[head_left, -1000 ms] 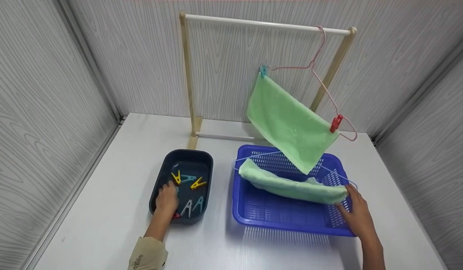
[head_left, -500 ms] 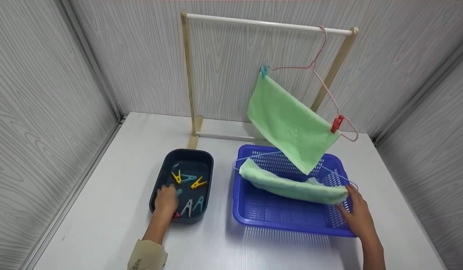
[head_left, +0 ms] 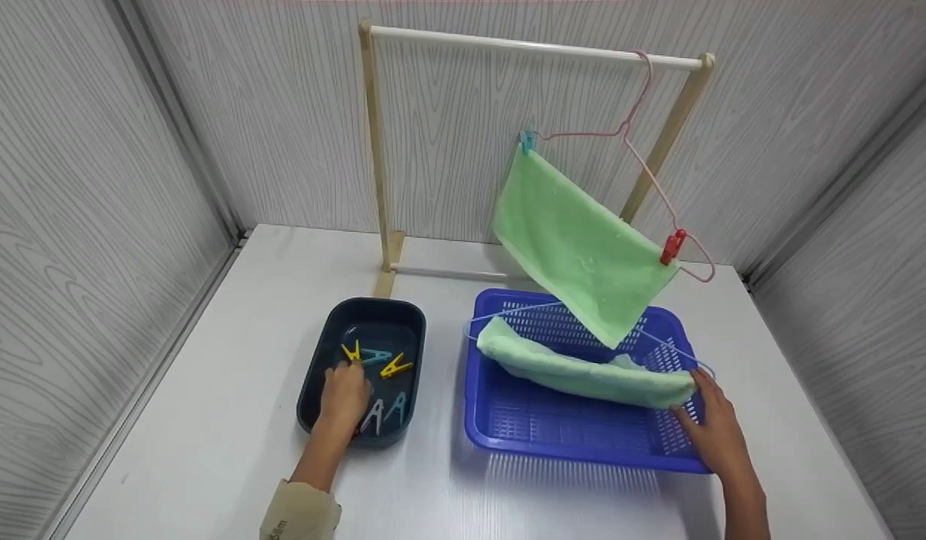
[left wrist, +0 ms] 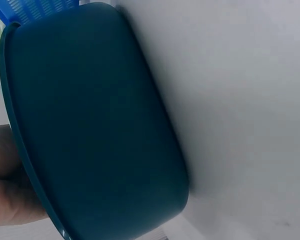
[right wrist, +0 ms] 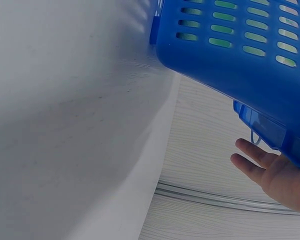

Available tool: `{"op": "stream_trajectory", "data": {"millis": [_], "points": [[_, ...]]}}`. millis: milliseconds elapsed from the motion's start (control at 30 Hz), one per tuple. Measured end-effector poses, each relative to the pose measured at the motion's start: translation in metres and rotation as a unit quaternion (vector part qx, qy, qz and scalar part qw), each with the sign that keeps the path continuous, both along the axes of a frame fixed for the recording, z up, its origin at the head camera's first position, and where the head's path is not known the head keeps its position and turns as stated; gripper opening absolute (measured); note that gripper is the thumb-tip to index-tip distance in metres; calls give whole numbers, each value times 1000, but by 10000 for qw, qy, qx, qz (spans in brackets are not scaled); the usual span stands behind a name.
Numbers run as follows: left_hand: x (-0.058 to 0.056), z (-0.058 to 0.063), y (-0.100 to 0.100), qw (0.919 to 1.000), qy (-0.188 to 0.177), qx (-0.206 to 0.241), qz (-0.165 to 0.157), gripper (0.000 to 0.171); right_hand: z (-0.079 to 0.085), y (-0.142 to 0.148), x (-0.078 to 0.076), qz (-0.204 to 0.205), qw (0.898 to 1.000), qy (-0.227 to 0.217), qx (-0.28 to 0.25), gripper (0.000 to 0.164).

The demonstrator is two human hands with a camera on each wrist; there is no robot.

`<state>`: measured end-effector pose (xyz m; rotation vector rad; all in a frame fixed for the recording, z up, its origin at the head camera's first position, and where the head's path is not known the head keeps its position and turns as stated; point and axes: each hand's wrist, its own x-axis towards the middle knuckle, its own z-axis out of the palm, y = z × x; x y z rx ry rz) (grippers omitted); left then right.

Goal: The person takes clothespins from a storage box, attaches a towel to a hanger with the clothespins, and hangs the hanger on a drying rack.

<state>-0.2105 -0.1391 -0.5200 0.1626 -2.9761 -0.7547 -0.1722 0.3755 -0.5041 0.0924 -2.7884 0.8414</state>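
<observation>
My left hand (head_left: 345, 391) reaches down into a dark tray (head_left: 307, 401), fingertips right at a yellow clothespin (head_left: 352, 351). I cannot tell whether its fingers pinch anything. The left wrist view shows mainly the tray's outer wall (left wrist: 90, 125), which hides most of this hand. On the right, my right hand (head_left: 717, 431) grips the right end of a rolled pale green cloth (head_left: 583, 375) at the rim of a blue basket (head_left: 583, 455). Two of its fingers stick out beyond the rim in the right wrist view. The cloth lies over a light blue hanger (head_left: 512, 311).
Several other clothespins lie in the tray, among them a white one (head_left: 374, 416) and another yellow one (head_left: 395, 366). Behind stands a rack with a white rod (head_left: 500, 45). From it a pink hanger (head_left: 643, 94) holds a clipped green cloth (head_left: 583, 240) above the basket.
My left hand has moved right and slightly farther into the tray, covering a teal clothespin that showed beside it earlier. The right hand and its cloth have stayed put.
</observation>
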Motion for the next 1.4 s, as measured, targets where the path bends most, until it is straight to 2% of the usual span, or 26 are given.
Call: {"op": "stream_trajectory", "data": {"millis": [233,333,600,767,933,1167,1400], "points": [[-4,1,5,9990,-307,335,-9,42,0,-1,0,-14,10000,-67,-15,64],[-5,2,6,9983,-317,487,12,44,1,-1,0,-31,9999,-99,-7,65],[-3,1,4,9958,151,900,-42,30,1,-1,0,-55,9998,-177,8,66],[-3,0,4,9918,364,1219,-85,30,0,-1,0,-67,9998,-177,15,66],[-3,-1,5,9882,553,1427,-40,32,-1,-1,-1,-28,10000,16,59,64],[-2,-1,5,9877,330,1525,119,34,-1,0,0,-23,10000,37,69,64],[-2,0,5,9858,208,1664,31,33,-2,1,-2,-24,10000,36,70,63]]}}
